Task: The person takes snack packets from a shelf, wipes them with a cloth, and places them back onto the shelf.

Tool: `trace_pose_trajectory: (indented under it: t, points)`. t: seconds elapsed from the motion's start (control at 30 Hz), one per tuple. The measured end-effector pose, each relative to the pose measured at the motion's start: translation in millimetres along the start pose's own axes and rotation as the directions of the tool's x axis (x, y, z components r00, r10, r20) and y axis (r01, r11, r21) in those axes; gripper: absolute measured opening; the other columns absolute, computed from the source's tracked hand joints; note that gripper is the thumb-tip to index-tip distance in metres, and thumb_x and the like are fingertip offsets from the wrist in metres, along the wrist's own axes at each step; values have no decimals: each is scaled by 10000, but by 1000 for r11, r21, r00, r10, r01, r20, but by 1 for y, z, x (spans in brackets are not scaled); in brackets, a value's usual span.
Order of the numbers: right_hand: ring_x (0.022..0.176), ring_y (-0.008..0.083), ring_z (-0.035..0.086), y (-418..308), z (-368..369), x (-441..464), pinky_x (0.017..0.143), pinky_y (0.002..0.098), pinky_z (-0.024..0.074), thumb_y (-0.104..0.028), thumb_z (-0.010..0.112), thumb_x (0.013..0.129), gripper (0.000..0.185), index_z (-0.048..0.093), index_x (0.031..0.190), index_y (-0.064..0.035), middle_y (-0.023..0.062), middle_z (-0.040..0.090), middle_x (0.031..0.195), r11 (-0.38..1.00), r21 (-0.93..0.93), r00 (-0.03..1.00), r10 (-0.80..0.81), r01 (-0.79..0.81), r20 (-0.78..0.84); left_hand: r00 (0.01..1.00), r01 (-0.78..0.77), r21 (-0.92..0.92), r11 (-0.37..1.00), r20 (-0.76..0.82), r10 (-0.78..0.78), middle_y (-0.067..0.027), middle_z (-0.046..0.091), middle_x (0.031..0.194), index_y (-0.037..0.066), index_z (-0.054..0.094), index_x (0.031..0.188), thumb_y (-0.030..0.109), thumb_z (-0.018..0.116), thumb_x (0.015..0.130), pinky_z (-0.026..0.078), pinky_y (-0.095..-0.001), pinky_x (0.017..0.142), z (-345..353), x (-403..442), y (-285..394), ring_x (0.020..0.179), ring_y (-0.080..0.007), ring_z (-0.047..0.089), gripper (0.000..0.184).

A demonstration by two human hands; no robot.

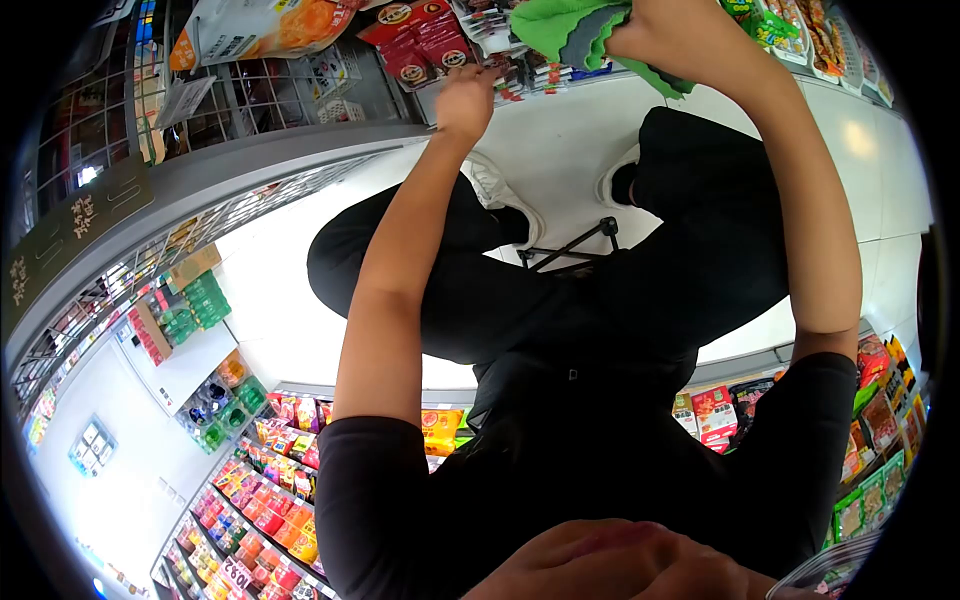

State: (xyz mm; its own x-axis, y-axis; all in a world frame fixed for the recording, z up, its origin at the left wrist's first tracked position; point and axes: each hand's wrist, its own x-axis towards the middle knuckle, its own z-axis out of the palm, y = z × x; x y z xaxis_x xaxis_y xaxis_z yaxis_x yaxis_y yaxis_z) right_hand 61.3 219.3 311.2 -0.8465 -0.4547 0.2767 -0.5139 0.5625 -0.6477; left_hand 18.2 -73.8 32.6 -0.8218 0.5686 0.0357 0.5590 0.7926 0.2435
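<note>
My left hand [465,102] is at the front edge of a low shelf, its bent fingers against small dark and red packets. What lies between the fingers is too small to make out. Just beyond it are red packets [428,45] with round dark logos. Further right, my right hand [655,32] grips a green cloth [555,28] with a grey patch. The cloth hangs over small packets [545,76] at the shelf's front, and part of it shows below the hand.
A grey metal rack with wire baskets [250,100] stands at the left. A large orange and white bag [265,30] lies at the upper left. My knees are spread above a folding black stool frame [570,250]. Snack shelves [260,500] stand behind me.
</note>
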Motion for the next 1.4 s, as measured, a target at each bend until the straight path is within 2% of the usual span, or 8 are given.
trace_pose_trajectory:
  t: [0.3,0.5,0.6,0.9,1.1,1.2,1.3,1.4]
  points:
    - [904,369,678,2,-2,-1,823,434,529,-62,737,721,293,758,1013,-56,160,700,929,1000,-5,999,31,-31,18,997,41,-178,983,79,-28,-117,647,1268,142,706,1255,32,677,843,553,-457,956,16,-3,10,1178,-360,602,427]
    - [920,375,678,3,-1,-2,833,439,530,-52,733,714,313,757,1026,-61,163,703,944,999,10,998,48,-48,43,999,40,-204,978,17,-38,-202,668,1236,32,722,1219,92,749,763,514,-456,1015,34,-4,-2,1154,-389,628,461]
    - [926,376,678,0,-2,-4,840,440,530,-49,734,711,322,756,1033,-63,163,703,952,999,-16,998,35,-34,43,988,140,-218,966,95,-122,-178,612,1314,58,720,1198,100,767,756,519,-462,1032,35,-2,-1,1216,-398,581,447]
    - [931,378,674,3,-5,-2,839,446,525,-64,744,707,324,753,1032,-66,162,700,954,998,-20,997,62,-61,40,990,140,-292,946,59,-128,-207,594,1349,46,720,1188,170,798,777,490,-459,1071,51,2,-9,1266,-408,557,436]
    - [940,389,670,3,-3,-3,844,458,523,-54,725,697,330,749,1026,-62,170,698,957,998,-35,998,47,-46,44,988,147,-292,945,89,-126,-181,561,1408,104,671,1296,154,778,795,505,-457,1053,42,-1,1,1263,-409,568,514]
    - [942,395,667,0,-4,-4,844,466,521,-50,715,692,333,747,1023,-63,175,696,955,998,-39,998,53,-52,33,960,237,-286,928,214,-179,-188,543,1426,136,627,1357,149,767,805,518,-467,1034,41,-3,4,1252,-409,580,570]
    - [942,397,665,2,-5,-5,844,470,520,-53,711,692,333,747,1023,-64,177,696,950,998,-45,998,55,-54,40,975,199,-340,919,166,-150,-213,583,1357,90,633,1344,148,761,813,519,-453,1018,42,-7,5,1173,-408,621,550]
    - [943,399,665,3,-5,-5,845,471,519,-58,709,695,334,746,1027,-66,177,697,946,998,-51,998,43,-40,39,982,161,-339,927,145,-117,-209,536,1422,144,604,1372,168,751,832,529,-503,1008,51,-6,-1,1222,-451,591,560]
